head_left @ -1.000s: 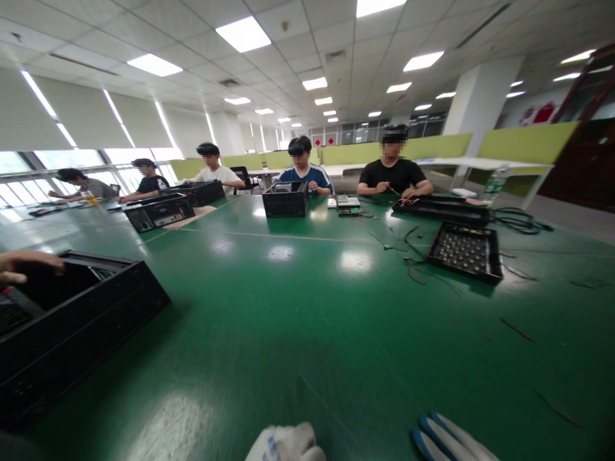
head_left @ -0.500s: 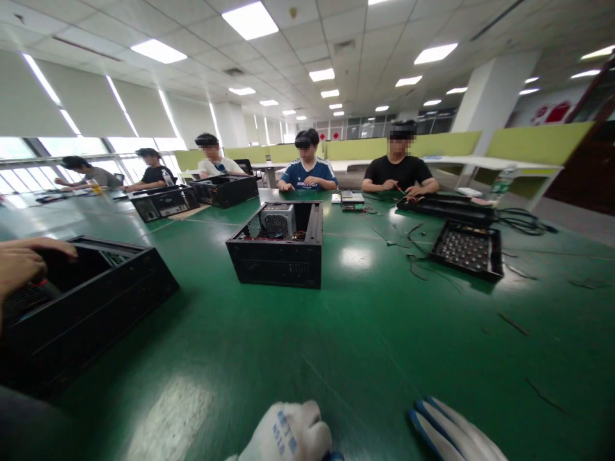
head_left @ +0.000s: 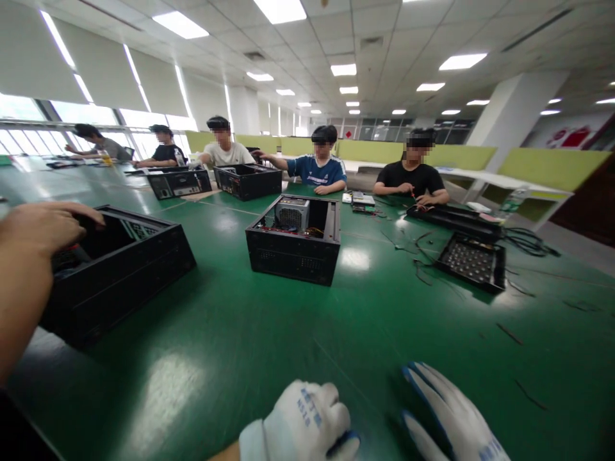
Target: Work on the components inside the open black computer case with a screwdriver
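Note:
My left hand (head_left: pixel 310 416), in a white glove with blue print and a blue coated palm, is at the bottom centre, low over the green table (head_left: pixel 230 339). Its fingers are curled into a fist, and nothing shows in it. To its right, my right hand (head_left: pixel 446 410) wears a matching glove. Its fingers are stretched out, thumb apart, and it holds nothing. Beyond both hands sits an open black computer case (head_left: pixel 293 253) with a grey power supply (head_left: pixel 294 216) inside. Neither hand touches it.
At left, another person's hand (head_left: pixel 48 224) reaches into a second black case (head_left: pixel 129 275). A black metal tray (head_left: pixel 473 259), loose cables (head_left: pixel 528 240) and wire scraps lie at right. Several people sit across the table, with more cases (head_left: pixel 247 181) and small drives (head_left: pixel 360 202) before them.
The view has tilted and shifted, so my hands show higher and more fully. My right thumb is now visible, apart from the fingers. A person opposite in blue has stretched an arm toward a case.

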